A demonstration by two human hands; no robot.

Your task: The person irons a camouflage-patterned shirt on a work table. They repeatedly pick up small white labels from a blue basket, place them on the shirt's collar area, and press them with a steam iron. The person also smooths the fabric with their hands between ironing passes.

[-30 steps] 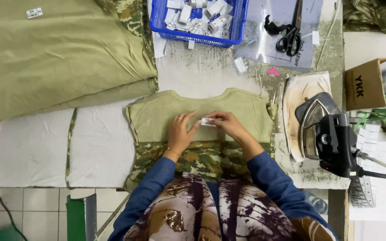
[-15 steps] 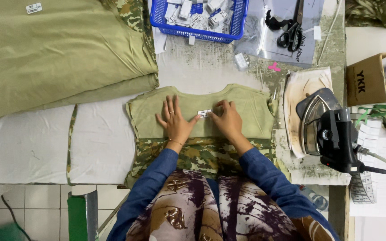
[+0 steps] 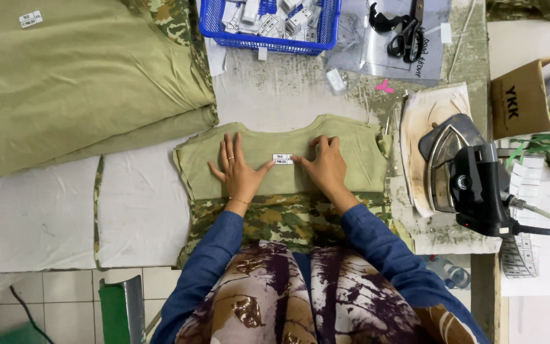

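Note:
An olive fabric piece [image 3: 351, 143] lies flat on the padded table, over a camouflage-print piece [image 3: 275, 220]. A small white label [image 3: 282, 159] sits at its middle. My left hand [image 3: 238, 171] lies flat on the olive fabric with fingers spread, its thumb reaching toward the label. My right hand [image 3: 324, 165] rests on the fabric just right of the label, its fingertips touching the label's right edge.
A large stack of olive fabric [image 3: 77, 76] fills the upper left. A blue basket of labels [image 3: 268, 22] stands at the back, black scissors [image 3: 405, 32] to its right. A steam iron [image 3: 466, 175] rests at the right, beside a cardboard box [image 3: 520, 99].
Both hands have shifted slightly on the fabric; the left hand now lies flatter with spread fingers, and the label sits flat between the two hands.

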